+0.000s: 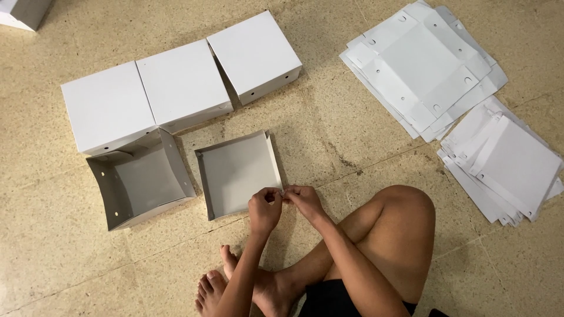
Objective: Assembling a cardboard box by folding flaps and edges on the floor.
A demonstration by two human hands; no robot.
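Bare feet [218, 289] and crossed legs lowest in view. Just above them, left hand [264, 209] and right hand [303, 201] pinch the near right corner of a shallow open box [235, 173], fingertips closed on its edge. Left of that box: deeper open box [138, 185]. Beyond it: three closed boxes [182, 82]. Far right of it: flat cardboard stacks [423, 64].
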